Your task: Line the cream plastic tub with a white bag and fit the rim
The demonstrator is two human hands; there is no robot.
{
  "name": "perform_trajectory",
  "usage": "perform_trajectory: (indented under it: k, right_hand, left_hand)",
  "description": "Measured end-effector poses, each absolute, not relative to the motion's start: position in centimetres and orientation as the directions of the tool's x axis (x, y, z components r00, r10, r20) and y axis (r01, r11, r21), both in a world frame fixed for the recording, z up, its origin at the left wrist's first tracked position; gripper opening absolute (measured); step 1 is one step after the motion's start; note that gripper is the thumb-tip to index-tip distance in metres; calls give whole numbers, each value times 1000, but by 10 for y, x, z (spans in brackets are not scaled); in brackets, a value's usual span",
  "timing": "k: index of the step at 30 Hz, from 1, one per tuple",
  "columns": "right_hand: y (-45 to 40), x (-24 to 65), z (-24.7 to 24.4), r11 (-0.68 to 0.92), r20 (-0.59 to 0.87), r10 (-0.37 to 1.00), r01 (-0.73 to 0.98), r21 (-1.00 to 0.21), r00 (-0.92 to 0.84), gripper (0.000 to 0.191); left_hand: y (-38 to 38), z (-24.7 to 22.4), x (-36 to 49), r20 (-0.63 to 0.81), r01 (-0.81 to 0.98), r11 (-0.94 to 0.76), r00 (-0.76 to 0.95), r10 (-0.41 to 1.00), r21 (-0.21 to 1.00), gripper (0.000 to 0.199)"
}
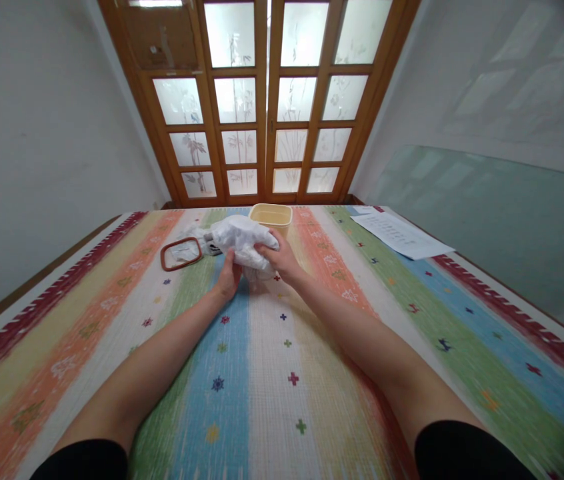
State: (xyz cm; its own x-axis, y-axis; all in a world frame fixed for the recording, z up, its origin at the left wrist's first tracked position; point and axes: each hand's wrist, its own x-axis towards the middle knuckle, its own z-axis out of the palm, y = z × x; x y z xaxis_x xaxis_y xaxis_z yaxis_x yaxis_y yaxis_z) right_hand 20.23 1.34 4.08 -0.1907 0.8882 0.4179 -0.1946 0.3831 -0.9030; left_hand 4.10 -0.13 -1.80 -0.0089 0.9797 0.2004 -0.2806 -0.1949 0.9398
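Both my hands grip a bunched white bundle [245,239] that looks like a thin cloth or plastic bag; I cannot tell which, nor whether anything is inside. My left hand [229,275] pinches its lower left side, thumb upward. On the right side, my right hand [282,257] has its fingers closed round the edge. Just behind the bundle stands a pale yellow plastic container [272,215], partly hidden by it. To the left lies a reddish-brown rounded rectangular frame [163,259], with crumpled clear or white material in and behind it.
A striped, patterned tablecloth [267,373] covers the table. Printed white sheets [402,235] lie at the far right. Beyond the table's far edge is a wooden door with glass panes [267,127]. Walls flank both sides, and a greenish glass-like panel [487,207] leans at right.
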Motion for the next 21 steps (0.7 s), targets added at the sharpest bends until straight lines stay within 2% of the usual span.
perform_trajectory:
  k: [4,8,13,17,19,21]
  right_hand:
    - [25,222,66,465,487,870,-198,-863,-75,44]
    - [55,258,84,596,583,803,-204,-777,127,46]
    - [109,322,74,647,525,708,-136,-750,473,49]
    - [138,377,41,563,378,574,-15,-826,726,48]
    - [144,404,21,450,307,517,51,-891,799,46]
    - [145,432,2,315,317,480,177,-933,818,45]
  left_hand:
    - [-2,-24,38,256,-360,-206,97,962,910,66]
    - [-1,-29,32,222,-320,-166,149,964,933,61]
    - [0,-32,31,189,-262,-140,175,966,955,58]
    - [-2,-32,33,200,-211,-153,220,955,965,55]
    - [-2,-32,33,198,-202,-153,225,954,967,54]
    - [-3,-31,34,194,-194,-151,226,955,969,53]
